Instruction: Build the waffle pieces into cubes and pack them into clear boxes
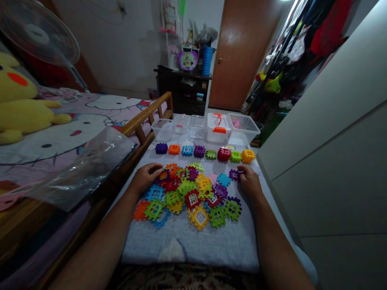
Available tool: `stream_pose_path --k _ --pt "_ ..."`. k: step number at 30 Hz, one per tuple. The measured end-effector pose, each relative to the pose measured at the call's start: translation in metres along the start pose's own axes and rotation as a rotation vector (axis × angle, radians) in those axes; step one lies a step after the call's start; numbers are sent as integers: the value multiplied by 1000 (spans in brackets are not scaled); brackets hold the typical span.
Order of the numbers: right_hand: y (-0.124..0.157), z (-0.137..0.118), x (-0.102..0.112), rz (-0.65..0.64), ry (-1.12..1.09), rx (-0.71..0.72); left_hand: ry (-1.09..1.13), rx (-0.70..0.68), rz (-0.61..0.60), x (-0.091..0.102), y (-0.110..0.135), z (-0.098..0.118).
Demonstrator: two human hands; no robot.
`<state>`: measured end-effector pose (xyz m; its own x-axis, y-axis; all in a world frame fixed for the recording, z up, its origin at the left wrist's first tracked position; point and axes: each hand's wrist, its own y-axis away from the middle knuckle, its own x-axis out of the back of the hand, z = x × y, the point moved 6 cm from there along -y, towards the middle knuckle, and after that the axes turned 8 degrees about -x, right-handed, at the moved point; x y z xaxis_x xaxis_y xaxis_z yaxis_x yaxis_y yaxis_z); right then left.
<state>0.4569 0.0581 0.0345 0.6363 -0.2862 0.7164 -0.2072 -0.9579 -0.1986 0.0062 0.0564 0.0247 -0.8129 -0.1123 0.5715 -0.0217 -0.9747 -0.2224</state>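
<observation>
Got both forearms (102, 237) stretched over the near edge of the white cloth (187, 245). Resting the left hand (147, 176) loose and half-curled on the left side of the tile pile (187, 195), gripping nothing visible. Got the right hand (249, 182) narrowed onto a purple tile (234, 174) just left of it, off the pile's far-right corner; touching, but can't tell if actually pinched. Squarish, so no long axis. Way closer to the right hand.

Your head camera looks forward and down, close above the near edge of the table (193, 241). It faces the door (242, 52).
</observation>
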Motion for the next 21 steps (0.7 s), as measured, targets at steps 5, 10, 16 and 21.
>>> stream_pose_path --k 5,10,16,21 --pt "0 6 -2 15 -104 -82 -14 -14 -18 0 0 2" --pt "2 3 -1 -20 -38 5 0 4 -50 3 -1 -2" --pt "8 -4 -9 -191 158 157 42 9 -66 4 0 -7" --pt "8 -10 -2 -180 41 119 49 25 -53 4 1 -3"
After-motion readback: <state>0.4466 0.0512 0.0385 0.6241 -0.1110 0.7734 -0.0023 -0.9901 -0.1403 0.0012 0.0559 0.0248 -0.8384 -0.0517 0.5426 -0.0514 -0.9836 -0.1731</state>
